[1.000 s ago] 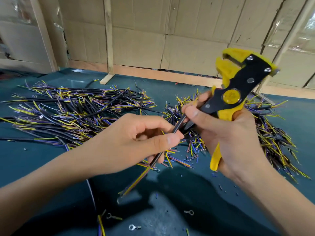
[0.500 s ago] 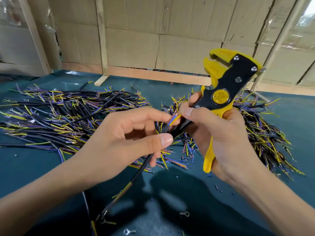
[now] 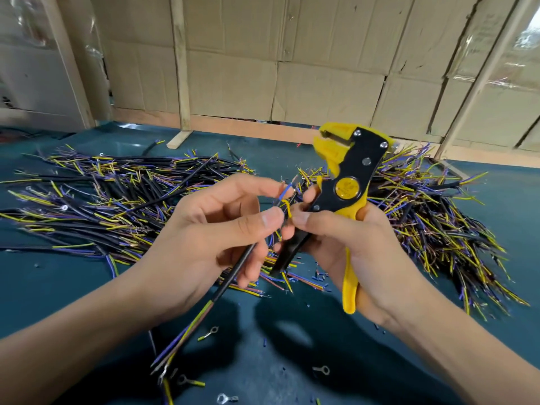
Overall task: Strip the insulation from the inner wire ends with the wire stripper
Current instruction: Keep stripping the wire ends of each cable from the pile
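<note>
My left hand (image 3: 210, 238) pinches a black sheathed cable (image 3: 233, 271) between thumb and fingers, its upper end raised in front of me. Blue and yellow inner wires (image 3: 285, 197) fan out of that end. My right hand (image 3: 350, 252) grips the yellow-and-black wire stripper (image 3: 347, 182) by its handles, jaws pointing up and away from the wires. The right thumb and forefinger also touch the yellow inner wire. The cable's lower end, with more coloured inner wires, hangs toward the table.
A large heap of cut cables (image 3: 111, 200) lies on the dark teal table (image 3: 58, 287) at left, another heap (image 3: 438, 223) behind my right hand. Loose ring terminals (image 3: 321, 369) and insulation scraps lie near the front. Cardboard panels (image 3: 292, 68) wall off the back.
The cable's upper end has come up out of my fingers and its blue and yellow inner wires are now spread apart. Both hands sit a little lower and closer together.
</note>
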